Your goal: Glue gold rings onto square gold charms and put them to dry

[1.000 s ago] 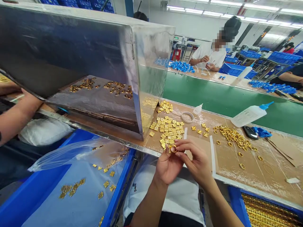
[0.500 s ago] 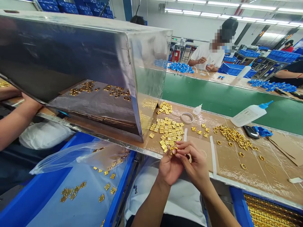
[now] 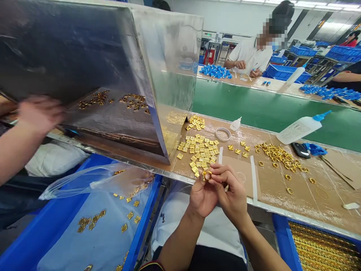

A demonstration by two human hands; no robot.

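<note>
My left hand (image 3: 203, 197) is pinched on a small gold piece whose shape is partly covered by the fingers. My right hand (image 3: 230, 188) grips a gold ring (image 3: 208, 176) with thumb and fingers, pressed up against that piece. Both hands meet at the table's front edge. Just beyond them lie several square gold pieces (image 3: 200, 150), spread flat. To the right is a heap of gold rings (image 3: 278, 156), with single rings scattered around it. Between the two groups sit a few gold pieces (image 3: 237, 151), apart from the rest.
A large metal box (image 3: 172, 94) stands at left; another person's hand (image 3: 39, 113) is at its opening. White tape roll (image 3: 223, 134), small bottle (image 3: 235, 124), large blue-tipped bottle (image 3: 303, 128) and black object (image 3: 300, 149) lie behind. Blue bins (image 3: 284, 241) flank me below the table.
My view has tilted down a little. The other person's hand at left has lifted toward the box opening, blurred. My own hands keep nearly the same grip, with the ring turned slightly.
</note>
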